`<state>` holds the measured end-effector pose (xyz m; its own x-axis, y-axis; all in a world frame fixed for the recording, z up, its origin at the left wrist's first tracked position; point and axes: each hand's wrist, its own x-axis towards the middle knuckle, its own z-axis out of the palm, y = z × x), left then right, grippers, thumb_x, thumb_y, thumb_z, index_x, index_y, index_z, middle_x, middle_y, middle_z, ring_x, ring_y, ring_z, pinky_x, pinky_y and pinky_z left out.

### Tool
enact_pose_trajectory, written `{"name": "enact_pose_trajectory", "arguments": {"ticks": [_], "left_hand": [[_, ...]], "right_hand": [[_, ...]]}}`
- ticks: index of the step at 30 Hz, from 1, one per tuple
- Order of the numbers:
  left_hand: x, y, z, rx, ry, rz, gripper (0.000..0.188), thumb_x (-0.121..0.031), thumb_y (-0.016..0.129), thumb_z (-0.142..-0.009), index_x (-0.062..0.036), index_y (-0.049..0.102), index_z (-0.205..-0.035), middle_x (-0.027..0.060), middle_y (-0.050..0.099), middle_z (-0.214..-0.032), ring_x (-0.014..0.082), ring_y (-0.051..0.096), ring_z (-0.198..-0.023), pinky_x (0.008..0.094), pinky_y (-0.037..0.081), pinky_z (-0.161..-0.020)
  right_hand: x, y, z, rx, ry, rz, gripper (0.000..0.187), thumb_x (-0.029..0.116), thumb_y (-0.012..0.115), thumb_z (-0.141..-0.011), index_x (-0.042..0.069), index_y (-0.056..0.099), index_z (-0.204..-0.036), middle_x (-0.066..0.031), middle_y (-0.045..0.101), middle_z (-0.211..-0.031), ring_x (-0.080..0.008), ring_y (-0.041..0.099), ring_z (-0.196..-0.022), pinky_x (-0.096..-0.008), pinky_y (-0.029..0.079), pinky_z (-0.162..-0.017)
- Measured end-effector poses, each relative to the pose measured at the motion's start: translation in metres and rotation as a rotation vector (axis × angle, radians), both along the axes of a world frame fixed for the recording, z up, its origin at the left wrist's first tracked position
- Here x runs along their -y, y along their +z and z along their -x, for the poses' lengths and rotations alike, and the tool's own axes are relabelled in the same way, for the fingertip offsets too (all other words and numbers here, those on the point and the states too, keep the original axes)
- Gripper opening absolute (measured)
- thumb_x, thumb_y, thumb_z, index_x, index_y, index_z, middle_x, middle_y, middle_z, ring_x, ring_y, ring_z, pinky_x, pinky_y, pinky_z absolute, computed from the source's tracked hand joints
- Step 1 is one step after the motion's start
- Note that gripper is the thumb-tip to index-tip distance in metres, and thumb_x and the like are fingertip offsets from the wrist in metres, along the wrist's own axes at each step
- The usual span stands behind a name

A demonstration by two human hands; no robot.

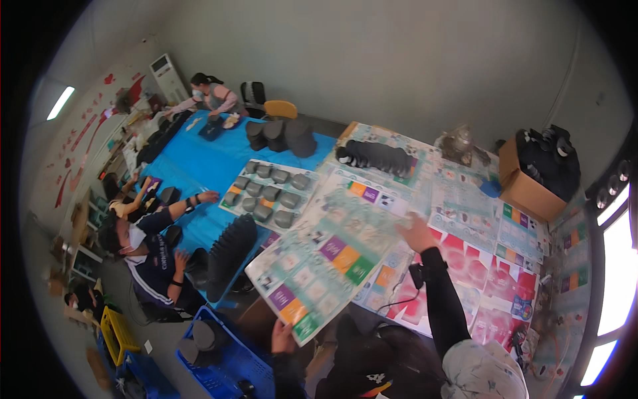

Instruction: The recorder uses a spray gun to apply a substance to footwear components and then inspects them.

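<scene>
A large glossy printed sheet (342, 243), patterned with purple, orange and green squares, is tilted above the near edge of the table. My left hand (283, 338) is closed on its near left corner. At the far right corner, my right hand (417, 234) grips the edge, its fingers partly blurred. A black strap device (417, 274) with a cable sits by my right wrist. Just beyond the held sheet, another printed sheet (310, 174) carries rows of several grey rounded pieces (281, 176). Under and right of my right hand lie red-and-white printed sheets (458, 272).
A seated co-worker (149, 256) reaches over the blue table (193, 156); another person (212, 93) sits at its far end. Dark stacked pieces (231, 256) and a blue crate (249, 356) are left of me. A cardboard box (528, 189) holding dark items stands far right.
</scene>
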<state>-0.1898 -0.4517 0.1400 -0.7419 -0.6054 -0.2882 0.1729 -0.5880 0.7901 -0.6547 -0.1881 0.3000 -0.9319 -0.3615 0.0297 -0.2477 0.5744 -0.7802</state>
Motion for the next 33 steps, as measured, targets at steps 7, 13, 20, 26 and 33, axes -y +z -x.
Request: {"name": "enact_pose_trajectory", "arguments": {"ticks": [7, 13, 20, 26, 33], "left_hand": [[-0.065, -0.068, 0.175, 0.190, 0.058, -0.152, 0.039, -0.010, 0.063, -0.097, -0.0089, 0.052, -0.134, 0.0104, 0.066, -0.119, 0.0272, 0.071, -0.098, 0.0431, 0.063, -0.075], [-0.047, -0.131, 0.223, 0.759, -0.087, 0.289, 0.049, -0.034, 0.064, -0.096, 0.0024, 0.055, -0.128, 0.0190, 0.071, -0.102, 0.0268, 0.073, -0.070, 0.0364, 0.060, -0.054], [-0.042, -0.087, 0.192, 0.724, -0.496, 0.554, 0.041, -0.031, 0.060, -0.094, 0.0049, 0.066, -0.113, 0.0148, 0.070, -0.080, 0.0266, 0.069, -0.057, 0.0356, 0.055, -0.050], [-0.066, -0.116, 0.035, 0.536, -0.446, 1.069, 0.041, -0.039, 0.057, -0.094, -0.0001, 0.071, -0.097, 0.0243, 0.071, -0.095, 0.0419, 0.068, -0.096, 0.0484, 0.053, -0.084], [-0.157, -0.074, -0.330, 0.714, -0.640, -0.008, 0.064, -0.065, 0.051, -0.099, -0.0063, 0.074, -0.109, 0.0108, 0.075, -0.095, 0.0179, 0.070, -0.076, 0.0317, 0.056, -0.067]], "right_hand": [[-0.035, 0.067, -0.141, -0.250, 0.101, 0.129, 0.032, 0.008, 0.067, -0.092, 0.001, 0.061, -0.123, -0.0134, 0.065, -0.116, -0.0235, 0.064, -0.109, -0.0344, 0.056, -0.084], [-0.044, 0.064, -0.219, 0.105, 0.367, 0.244, 0.025, 0.004, 0.066, -0.090, 0.000, 0.065, -0.115, -0.0124, 0.066, -0.113, -0.0237, 0.067, -0.100, -0.0336, 0.056, -0.083], [-0.058, 0.057, -0.252, 0.083, 0.413, 0.180, 0.019, 0.007, 0.069, -0.090, -0.001, 0.068, -0.108, -0.0125, 0.071, -0.102, -0.0224, 0.071, -0.092, -0.0333, 0.057, -0.081], [-0.066, 0.030, -0.290, 0.260, 0.487, 0.127, 0.013, 0.007, 0.067, -0.094, -0.005, 0.069, -0.097, -0.0082, 0.073, -0.086, -0.0126, 0.069, -0.082, -0.0256, 0.053, -0.077], [-0.049, -0.142, -0.338, 0.527, 0.926, -0.289, 0.032, 0.028, 0.066, -0.098, -0.002, 0.068, -0.110, -0.0102, 0.074, -0.098, -0.0207, 0.069, -0.078, -0.0363, 0.058, -0.080]]}}
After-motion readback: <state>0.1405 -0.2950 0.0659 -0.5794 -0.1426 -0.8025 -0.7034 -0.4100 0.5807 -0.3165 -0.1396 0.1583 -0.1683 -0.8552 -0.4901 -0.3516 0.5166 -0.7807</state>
